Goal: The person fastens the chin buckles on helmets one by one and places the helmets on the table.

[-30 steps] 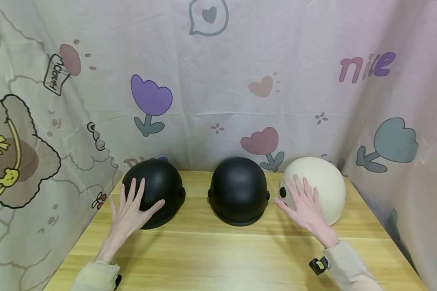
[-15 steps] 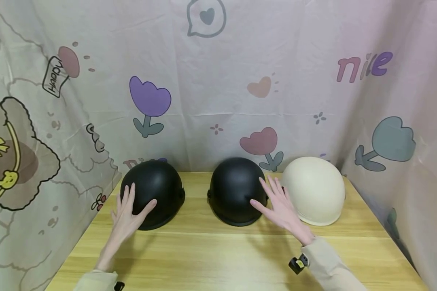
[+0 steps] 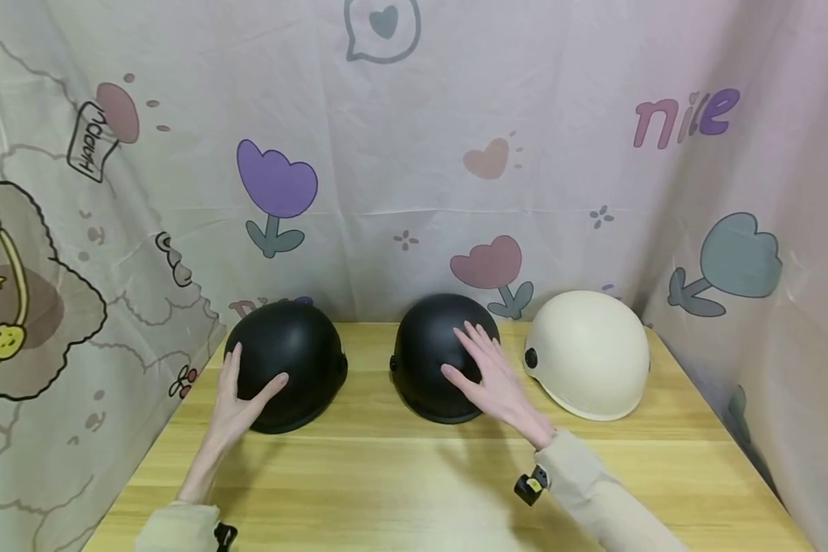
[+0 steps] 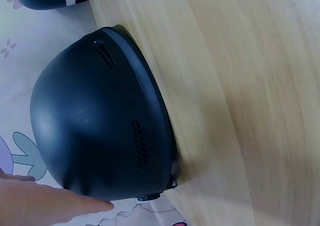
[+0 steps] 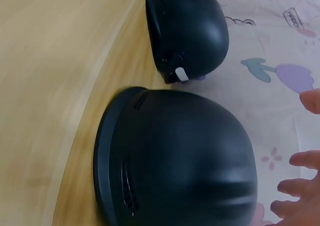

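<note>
Two black helmets and one cream helmet stand in a row on the table. My left hand [image 3: 233, 406] is at the near left side of the left black helmet [image 3: 290, 353], fingers and thumb spread. In the left wrist view a finger [image 4: 60, 206] lies close along that helmet's side; whether it touches, I cannot tell. My right hand [image 3: 493, 383] hovers with straight, spread fingers in front of the middle black helmet [image 3: 428, 353]. The right wrist view shows its fingertips [image 5: 295, 187] apart from that helmet's shell [image 5: 185, 151]. To the right sits the cream helmet [image 3: 593, 353], untouched.
The helmets rest near the back of a wooden table [image 3: 386, 491]. A patterned cloth [image 3: 386, 153] hangs behind and along both sides. Small black wrist cameras, such as the right one [image 3: 530, 486], are strapped at my sleeves.
My right hand has moved left, from in front of the cream helmet to the middle black one. My left hand has shifted slightly left and turned alongside its helmet. The helmets stay in place.
</note>
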Tool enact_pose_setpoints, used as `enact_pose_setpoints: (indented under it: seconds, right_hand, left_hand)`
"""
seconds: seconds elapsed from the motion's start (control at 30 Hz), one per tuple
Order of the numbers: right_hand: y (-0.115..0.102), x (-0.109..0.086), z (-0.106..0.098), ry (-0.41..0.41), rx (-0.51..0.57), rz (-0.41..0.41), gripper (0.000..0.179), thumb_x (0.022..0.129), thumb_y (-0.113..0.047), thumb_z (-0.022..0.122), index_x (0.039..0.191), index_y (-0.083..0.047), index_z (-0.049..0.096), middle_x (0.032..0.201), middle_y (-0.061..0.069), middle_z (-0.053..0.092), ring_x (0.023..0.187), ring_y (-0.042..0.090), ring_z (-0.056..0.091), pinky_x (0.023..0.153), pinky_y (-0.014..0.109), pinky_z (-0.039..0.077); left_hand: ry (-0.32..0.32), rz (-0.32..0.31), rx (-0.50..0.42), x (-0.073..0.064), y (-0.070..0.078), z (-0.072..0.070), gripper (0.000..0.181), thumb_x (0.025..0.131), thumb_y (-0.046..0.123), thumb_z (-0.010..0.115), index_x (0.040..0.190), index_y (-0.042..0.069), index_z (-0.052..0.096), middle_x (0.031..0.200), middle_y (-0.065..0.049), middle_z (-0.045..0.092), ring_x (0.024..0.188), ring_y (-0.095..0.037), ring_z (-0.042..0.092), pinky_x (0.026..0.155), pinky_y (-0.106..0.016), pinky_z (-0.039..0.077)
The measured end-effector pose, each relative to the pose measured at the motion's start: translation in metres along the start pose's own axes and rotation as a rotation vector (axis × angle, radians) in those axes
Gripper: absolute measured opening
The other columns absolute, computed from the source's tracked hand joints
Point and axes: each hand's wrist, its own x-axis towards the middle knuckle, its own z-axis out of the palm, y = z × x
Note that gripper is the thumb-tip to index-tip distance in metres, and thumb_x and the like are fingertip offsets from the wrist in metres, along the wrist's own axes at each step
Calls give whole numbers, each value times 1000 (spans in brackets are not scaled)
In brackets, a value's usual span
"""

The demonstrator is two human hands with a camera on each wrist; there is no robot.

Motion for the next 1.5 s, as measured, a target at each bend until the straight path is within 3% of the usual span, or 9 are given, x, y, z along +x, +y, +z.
enact_pose_setpoints:
  seconds: [0.3,0.5,0.63,0.77,1.03,1.3,1.5]
  right_hand:
    - [-9,11,24,5,138,-84,66,95,-39,65,151,-11,47,164,11,34,156,33,21,124,63,16]
    - [-18,15,38,-16,175,-123,61,95,-35,66,149,-11,50,163,11,36,155,31,25,119,67,25]
    - [-24,17,46,-62,188,-174,59,96,-31,66,149,-10,50,162,13,37,154,31,29,119,62,30]
    - [-27,19,57,-105,178,-200,57,97,-28,66,149,-11,50,161,13,39,152,29,33,119,56,34]
    - [-31,30,73,-171,218,-166,58,98,-29,65,151,-14,47,161,11,40,150,28,37,120,51,35]
    - [-30,43,91,-213,242,-143,59,98,-30,64,151,-13,45,158,12,45,147,27,42,119,48,38]
    - [-30,51,105,-235,310,-85,59,99,-30,63,152,-11,44,156,11,47,142,28,48,115,46,44]
  left_hand:
    - [49,-29,-53,5,-6,-2,110,88,42,76,161,40,-6,170,-9,-16,156,-46,-5,115,-77,12]
    - [110,-22,-93,12,-14,-6,108,87,40,78,163,34,0,171,-7,-8,157,-40,-1,118,-74,13]
    - [143,-29,-129,16,-19,-10,105,87,38,78,163,32,6,172,-4,-1,158,-36,1,119,-72,12]
    - [137,-52,-126,18,-23,-14,103,87,40,77,163,37,7,172,-5,-3,158,-37,-2,119,-73,11]
    - [122,-53,-85,24,-28,-21,96,91,45,71,162,40,6,172,-6,-1,155,-44,8,117,-72,20]
    - [154,-24,-115,31,-36,-26,96,93,43,68,164,26,6,171,-13,8,153,-47,14,118,-69,21]
    - [156,5,-99,33,-43,-29,91,96,42,64,164,23,7,170,-17,12,152,-48,18,119,-66,23]
